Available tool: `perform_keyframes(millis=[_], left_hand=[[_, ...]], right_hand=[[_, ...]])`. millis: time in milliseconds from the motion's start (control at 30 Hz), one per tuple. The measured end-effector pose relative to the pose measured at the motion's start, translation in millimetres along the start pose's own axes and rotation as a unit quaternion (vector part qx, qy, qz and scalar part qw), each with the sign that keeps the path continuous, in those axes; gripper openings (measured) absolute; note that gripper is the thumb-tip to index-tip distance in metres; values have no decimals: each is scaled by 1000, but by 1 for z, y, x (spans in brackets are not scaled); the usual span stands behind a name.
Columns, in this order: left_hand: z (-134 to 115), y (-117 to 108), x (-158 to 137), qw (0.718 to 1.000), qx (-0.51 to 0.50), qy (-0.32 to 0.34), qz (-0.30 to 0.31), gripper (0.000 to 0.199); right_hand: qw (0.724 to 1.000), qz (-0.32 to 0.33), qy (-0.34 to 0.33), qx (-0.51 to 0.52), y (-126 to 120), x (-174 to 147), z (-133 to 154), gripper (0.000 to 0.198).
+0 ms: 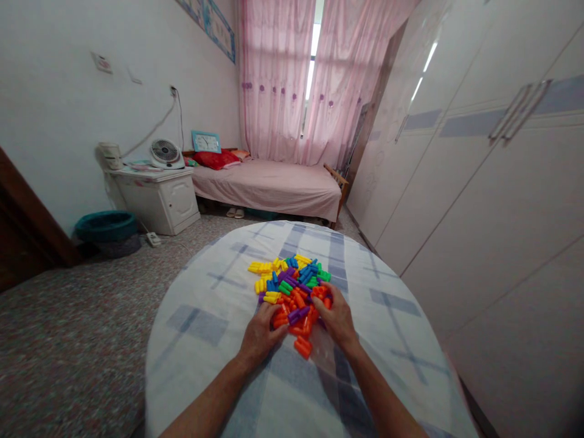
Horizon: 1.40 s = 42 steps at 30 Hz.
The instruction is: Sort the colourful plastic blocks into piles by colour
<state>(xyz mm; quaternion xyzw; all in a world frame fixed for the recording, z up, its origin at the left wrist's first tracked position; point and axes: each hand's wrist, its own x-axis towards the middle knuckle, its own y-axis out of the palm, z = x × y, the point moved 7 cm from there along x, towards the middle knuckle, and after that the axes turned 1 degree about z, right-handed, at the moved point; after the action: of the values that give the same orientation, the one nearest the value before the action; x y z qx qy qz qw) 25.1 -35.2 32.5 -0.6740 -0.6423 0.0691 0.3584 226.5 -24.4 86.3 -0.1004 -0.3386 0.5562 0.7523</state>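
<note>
A heap of small, tube-like plastic pieces (292,283) in yellow, blue, green, purple and orange lies on the round table. At its near left side my left hand (261,333) has thumb and fingers curled about orange pieces (281,320). On the right, my right hand (337,316) closes its thumb and fingers around an orange piece (320,292). Purple pieces (298,314) rest between the two hands among more orange ones. Nearest to me, a few orange pieces (303,347) sit at the heap's front edge. My fingertips are partly hidden by the pieces.
A white and blue checked cloth (196,365) covers the table. Beyond it stand a bed (274,182) and a white cabinet (155,201) carrying a small fan (165,152). A teal-rimmed bin (107,226) is on the floor at left; a tall wardrobe (456,182) lines the right.
</note>
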Motion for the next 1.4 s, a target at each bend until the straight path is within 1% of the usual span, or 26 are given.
perform_keyframes(millis=[67,167,233,300,333,367,400,433,500,533,567,600,633,700,733,800,867,900,1000,1067,1167,1233,1300,1367,1400], left_hand=[[0,0,0,1000,-2,2,-1,33],[1,0,0,1000,-6,6,-4,33],[1,0,0,1000,-9,5,-1,33],[1,0,0,1000,-11,1,5,33],[1,0,1,1000,-12,-1,7,33],[1,1,1,1000,-14,-3,10,33],[1,0,1,1000,-16,-5,11,32],[1,0,1,1000,-18,-5,11,32],[2,0,1,1000,-20,-4,8,30],[2,1,0,1000,-19,-4,6,30],[3,1,0,1000,-18,-4,5,29],[3,1,0,1000,-16,-3,4,29],[4,1,0,1000,-16,-3,5,28],[4,1,1,1000,-16,1,4,28],[4,1,1,1000,-16,3,1,27],[4,-1,2,1000,-16,6,-11,26],[4,-3,2,999,-17,9,-26,27],[3,-4,1,999,-16,11,-33,28],[0,-10,-2,998,-1,12,-59,30],[-2,-17,-3,997,12,3,-75,29],[1,-39,3,994,26,-22,-101,28],[9,-56,16,992,49,-31,-117,29],[21,-70,35,988,93,-25,-119,32],[39,-77,58,983,149,-28,-107,35],[50,-77,70,979,174,-40,-98,37]], right_hand=[[1000,-1,-9,1,8,25,13,44],[999,30,-30,4,23,50,27,50],[998,23,-57,-9,22,51,35,51],[997,5,-71,-29,14,38,38,46],[997,10,-68,-35,10,27,37,41],[997,31,-55,-36,7,14,34,34],[996,75,-39,-34,7,0,30,27],[990,139,-26,-31,10,-16,26,20],[965,261,-10,-31,18,-48,21,13],[951,307,-6,-31,21,-61,19,14],[942,334,-4,-32,24,-70,17,14],[939,342,-4,-33,25,-75,15,14],[941,336,-8,-35,27,-76,14,13],[952,301,-28,-34,31,-70,12,11],[958,283,-40,-28,34,-65,11,14],[965,254,-61,-6,40,-57,9,24],[971,228,-68,14,44,-52,8,33],[973,218,-65,20,43,-49,8,33],[982,182,-36,36,29,-38,8,24],[991,126,-14,45,9,-24,3,26],[999,26,12,40,-23,7,-20,31],[999,-7,33,9,-34,30,-44,38],[997,-6,61,-50,-36,53,-70,44],[988,33,86,-126,-29,73,-94,45],[982,56,92,-153,-24,82,-103,45]])
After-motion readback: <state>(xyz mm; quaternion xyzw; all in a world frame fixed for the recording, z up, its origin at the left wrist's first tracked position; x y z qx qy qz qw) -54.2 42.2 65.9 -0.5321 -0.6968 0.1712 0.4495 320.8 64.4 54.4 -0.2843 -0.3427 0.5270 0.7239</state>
